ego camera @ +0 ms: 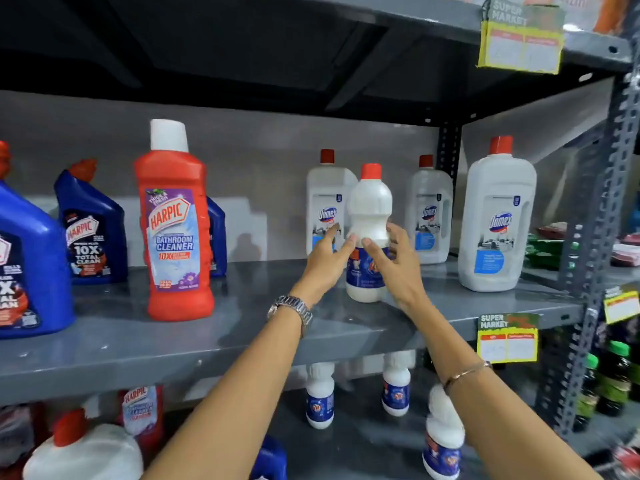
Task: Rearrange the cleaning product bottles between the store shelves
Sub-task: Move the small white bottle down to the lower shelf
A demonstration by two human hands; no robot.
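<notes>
On the grey metal shelf (138,344), your left hand (323,261) and right hand (398,268) flank a small white bottle (370,216), fingers spread loosely and just touching its waist, so no real grip. Three Domex jugs (497,216) crowd behind and right; a red Harpic "Bathroom Cleaner" (175,230) stands left. "Super Market" tag (507,337) hangs off the edge.

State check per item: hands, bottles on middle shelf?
small white bottle: upright on shelf, red cap on, fingertips of both hands touching it
left hand: open
right hand: open
red Harpic bottle: upright, capped
Domex bottles: upright, capped
blue Harpic bottles: upright
</notes>
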